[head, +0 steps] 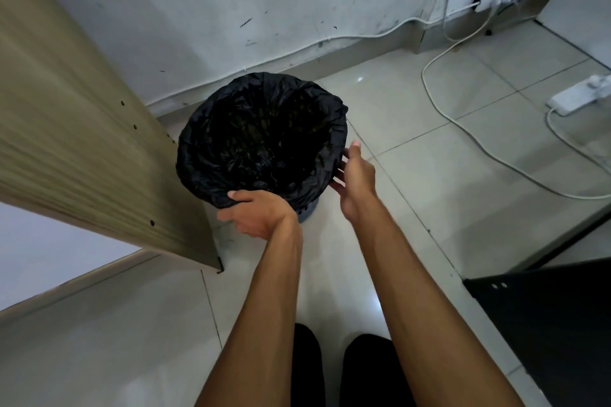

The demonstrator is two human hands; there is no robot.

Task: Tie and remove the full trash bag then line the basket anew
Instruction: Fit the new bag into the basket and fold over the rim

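A round basket (307, 208) stands on the tiled floor by the wall, only a sliver of its grey side showing low at the front. A black trash bag (261, 139) lines it, its edge folded over the whole rim, and the mouth gapes open and dark. My left hand (256, 213) is at the near rim, thumb on the folded plastic and fingers curled under the bag's edge. My right hand (355, 175) is at the right side of the rim with fingers spread, palm toward the bag, touching or nearly touching it.
A wooden panel (82, 129) rises close on the basket's left. White cables (463, 122) trail across the floor to a power strip (578, 96) at the right. A black object (555, 324) sits at lower right. My legs (350, 370) show at the bottom.
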